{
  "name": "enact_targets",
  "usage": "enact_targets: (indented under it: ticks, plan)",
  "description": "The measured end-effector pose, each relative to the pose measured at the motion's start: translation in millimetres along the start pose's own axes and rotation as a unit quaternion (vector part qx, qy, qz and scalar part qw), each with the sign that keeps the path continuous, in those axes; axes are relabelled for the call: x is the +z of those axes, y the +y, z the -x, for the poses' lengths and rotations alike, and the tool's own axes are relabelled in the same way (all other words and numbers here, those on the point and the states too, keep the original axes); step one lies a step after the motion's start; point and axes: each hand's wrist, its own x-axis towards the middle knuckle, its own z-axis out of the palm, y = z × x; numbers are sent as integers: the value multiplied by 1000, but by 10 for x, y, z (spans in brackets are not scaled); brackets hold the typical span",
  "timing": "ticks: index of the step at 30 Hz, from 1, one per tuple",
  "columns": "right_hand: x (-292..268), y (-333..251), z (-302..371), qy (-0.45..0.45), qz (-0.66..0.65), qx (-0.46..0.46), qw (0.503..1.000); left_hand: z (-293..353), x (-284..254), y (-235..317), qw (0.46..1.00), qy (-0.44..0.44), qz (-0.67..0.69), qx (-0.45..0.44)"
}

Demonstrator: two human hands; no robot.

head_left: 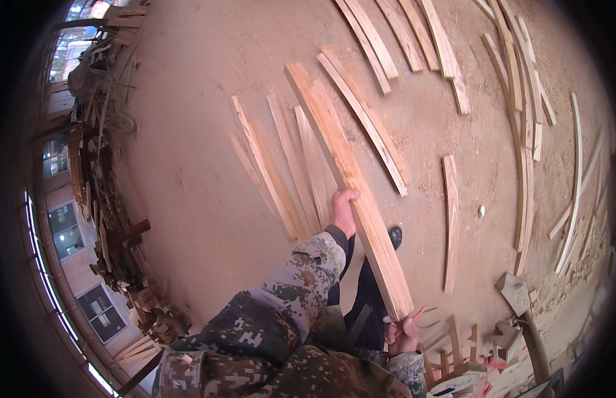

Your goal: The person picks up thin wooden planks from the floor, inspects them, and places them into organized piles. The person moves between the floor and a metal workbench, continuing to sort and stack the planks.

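A long, thick wooden plank (362,199) runs slantwise in front of me, its far end up and left, its near end close to my body. My left hand (344,211) is closed around its left edge near the middle, thumb on top. At the near end, my right hand (403,335) is closed, with its fingers against the plank's end. Out of that hand sticks a small red-handled tool (419,313) with thin dark curved prongs; its exact kind is too small to tell. Camouflage sleeves cover both my forearms.
Several wooden strips (361,119) lie in rows on the dusty floor (188,132) ahead and to the right. A hatchet-like tool (515,294) and a wooden frame (454,348) are at lower right. Piled scrap wood (159,312) lines the left wall, below windows (64,229).
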Motion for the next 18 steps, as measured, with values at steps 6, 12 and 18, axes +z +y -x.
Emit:
enact_targets:
  ticks: [6, 12, 18]
  plan:
    - [-168, -55, 204, 19, 53, -25, 998, 785, 236, 424, 984, -140, 97, -44]
    - [-527, -245, 507, 49, 115, -124, 984, 1283, 648, 1198, 981, -169, 91, -14]
    - [-787, -421, 704, 120, 265, -191, 937, 1549, 1043, 1595, 981, -154, 116, 25]
